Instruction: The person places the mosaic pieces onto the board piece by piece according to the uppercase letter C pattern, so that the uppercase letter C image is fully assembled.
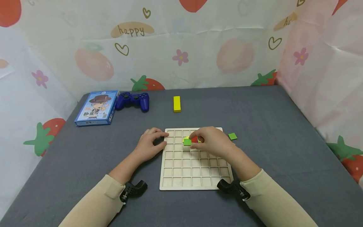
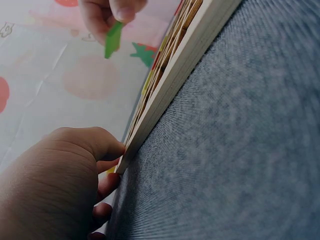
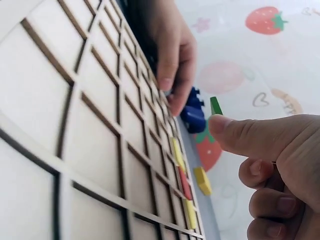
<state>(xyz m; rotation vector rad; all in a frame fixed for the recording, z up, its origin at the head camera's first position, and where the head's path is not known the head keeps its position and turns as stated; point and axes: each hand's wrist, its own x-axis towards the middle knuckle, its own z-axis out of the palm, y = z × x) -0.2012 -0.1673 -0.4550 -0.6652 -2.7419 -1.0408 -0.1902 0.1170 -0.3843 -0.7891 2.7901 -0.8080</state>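
In the head view a pale wooden grid board (image 1: pixel 181 183) lies on the table. My left hand (image 1: pixel 148 143) touches its left edge near the far corner with thumb and forefinger. My right hand (image 1: pixel 212 142) pinches a thin green square tile (image 1: pixel 187 142) just above the board's far rows. The right wrist view shows that tile (image 3: pixel 215 106) standing out beyond the thumb tip. Beneath, a yellow tile (image 3: pixel 178 152), a red tile (image 3: pixel 184 183) and another yellow tile (image 3: pixel 190 215) sit in a row of the grid. Another green tile (image 1: pixel 232 136) lies right of the board.
Behind the board stands a yellow block (image 1: pixel 177 104). A blue game controller (image 1: pixel 132 101) and a blue illustrated box (image 1: pixel 97 108) are at the back left. Printed fabric (image 1: pixel 198 56) hangs around the grey-covered table (image 1: pixel 272 126).
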